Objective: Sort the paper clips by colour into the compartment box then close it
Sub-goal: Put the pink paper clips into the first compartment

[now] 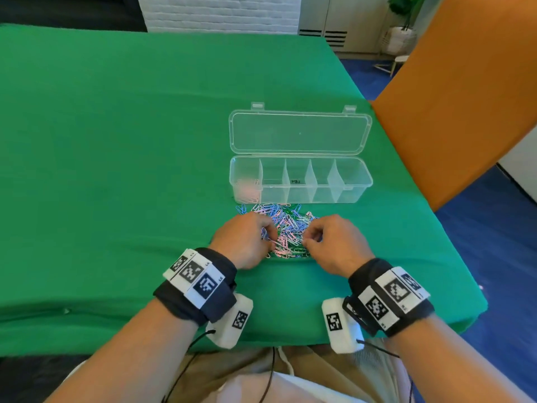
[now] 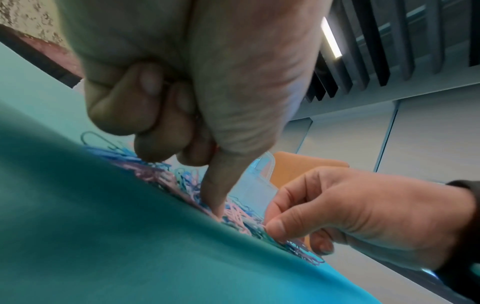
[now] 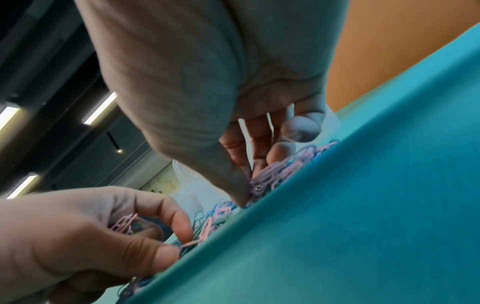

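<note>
Currently | left hand [image 1: 242,241] pinches pink clips; right hand [image 1: 334,245] pinches into paper clips [image 1: 286,228] heaped on worktop [image 1: 116,141] before open compartment box [image 1: 300,181] | risk: tangled clips drag wrong colours along.

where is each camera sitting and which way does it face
Head: looks forward and down at the open box, the paper clips on the green cloth, both forearms.
Left wrist: low on the cloth, looks along the left hand; right hand beyond.
Right wrist: low on the cloth, looks along the right hand; the left hand holds pink clips.
All three share the clip pile and both hands.
</note>
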Available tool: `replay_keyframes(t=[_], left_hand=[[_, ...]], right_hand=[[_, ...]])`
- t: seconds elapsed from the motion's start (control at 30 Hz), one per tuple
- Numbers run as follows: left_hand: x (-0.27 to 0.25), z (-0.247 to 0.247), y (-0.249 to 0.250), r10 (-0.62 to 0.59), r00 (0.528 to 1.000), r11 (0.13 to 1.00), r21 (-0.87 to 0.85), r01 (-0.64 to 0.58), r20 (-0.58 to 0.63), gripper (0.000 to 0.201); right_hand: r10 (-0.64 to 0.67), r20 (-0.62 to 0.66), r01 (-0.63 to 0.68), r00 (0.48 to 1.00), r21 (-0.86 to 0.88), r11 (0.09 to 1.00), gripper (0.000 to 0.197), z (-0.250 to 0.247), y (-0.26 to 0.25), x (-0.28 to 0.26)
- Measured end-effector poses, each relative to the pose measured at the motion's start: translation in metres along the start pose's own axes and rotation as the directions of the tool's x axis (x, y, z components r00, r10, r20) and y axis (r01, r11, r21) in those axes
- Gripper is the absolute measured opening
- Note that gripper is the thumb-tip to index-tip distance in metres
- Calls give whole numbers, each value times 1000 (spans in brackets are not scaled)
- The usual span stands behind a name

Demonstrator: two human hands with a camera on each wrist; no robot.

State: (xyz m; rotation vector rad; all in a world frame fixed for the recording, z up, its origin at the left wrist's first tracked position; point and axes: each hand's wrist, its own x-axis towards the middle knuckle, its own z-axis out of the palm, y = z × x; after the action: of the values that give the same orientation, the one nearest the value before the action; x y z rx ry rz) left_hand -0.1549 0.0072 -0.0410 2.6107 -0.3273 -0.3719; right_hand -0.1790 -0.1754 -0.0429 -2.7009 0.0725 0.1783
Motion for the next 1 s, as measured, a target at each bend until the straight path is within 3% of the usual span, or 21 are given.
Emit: replay_keyframes(t=[0.1, 0.23, 0.4, 0.63, 0.87, 1.0], left_hand=[[-3, 1, 0, 12, 998, 1000, 5, -12, 63, 21], [-6, 7, 5, 26, 988, 999, 24, -30, 152, 37], [-10, 4, 4, -8, 984, 1000, 3, 7, 180, 50], [-18, 2, 5, 9, 976, 999, 45, -19, 217, 64], [-22, -1, 5, -10, 971, 989, 147, -26, 240, 77], [-20, -1, 4, -6, 974, 996, 90, -15, 227, 73]], right_hand=[[-58, 35, 59, 998, -32, 998, 5, -3, 0, -2], [-152, 40, 154, 988, -42, 987, 16, 0, -8, -8], [-169, 206, 198, 964, -129, 972, 38, -1, -10, -14], [-201, 150, 213, 968, -69, 975, 22, -4, -14, -14], [-166, 219, 203, 961, -156, 967, 45, -3, -8, -15], [-245, 105, 253, 964, -65, 965, 20, 2, -17, -15]])
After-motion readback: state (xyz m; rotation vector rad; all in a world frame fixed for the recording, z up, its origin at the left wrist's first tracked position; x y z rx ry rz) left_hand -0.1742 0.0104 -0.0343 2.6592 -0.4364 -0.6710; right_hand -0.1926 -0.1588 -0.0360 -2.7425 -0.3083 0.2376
